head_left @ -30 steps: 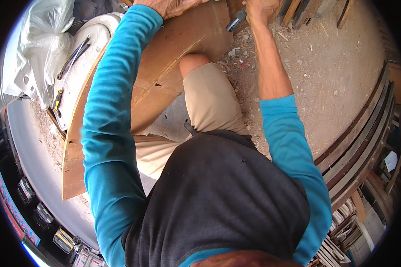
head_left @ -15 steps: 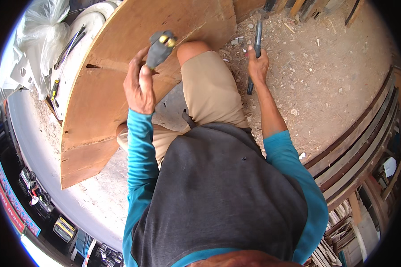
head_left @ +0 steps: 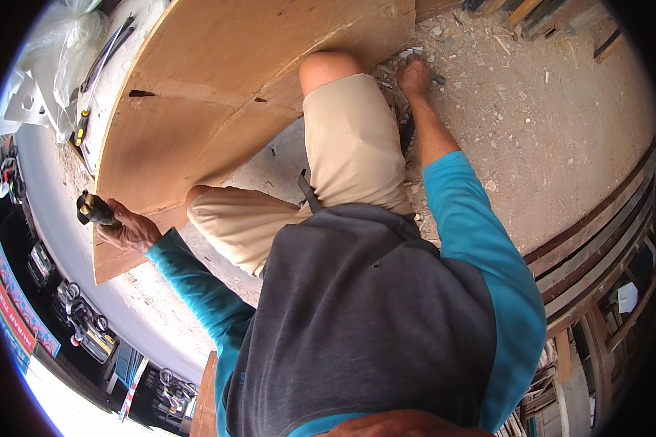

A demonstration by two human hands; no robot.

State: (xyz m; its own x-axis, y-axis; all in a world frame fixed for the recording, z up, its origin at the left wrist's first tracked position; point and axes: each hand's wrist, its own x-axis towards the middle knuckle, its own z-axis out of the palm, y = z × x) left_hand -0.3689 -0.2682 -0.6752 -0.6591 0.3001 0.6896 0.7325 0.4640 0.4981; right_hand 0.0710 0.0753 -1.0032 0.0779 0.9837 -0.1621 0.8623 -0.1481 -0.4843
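My left hand [head_left: 130, 227] is closed round a dark grey tool with yellow parts [head_left: 95, 209], whose kind I cannot make out. It is at the left edge of a large curved plywood panel [head_left: 219, 80]. My right hand [head_left: 414, 76] is down at the chip-strewn ground beyond my right knee, fingers curled and mostly hidden. Part of a dark handle [head_left: 407, 135] shows between my right forearm and thigh; I cannot tell whether that hand holds it. The panel leans over my bent legs and has small dark slots in it.
A yellow-and-black screwdriver [head_left: 82, 130] lies by clear plastic bags [head_left: 62, 44] at the upper left. Long wooden boards [head_left: 598, 233] are stacked at the right. Wood pieces [head_left: 547, 14] stand at the top right. A road with parked motorbikes [head_left: 87, 317] runs along the left.
My left hand has swung down and left with the grey-and-yellow tool, from over the panel to its edge. My right hand, earlier gripping a dark-handled tool, has moved forward and down to the ground.
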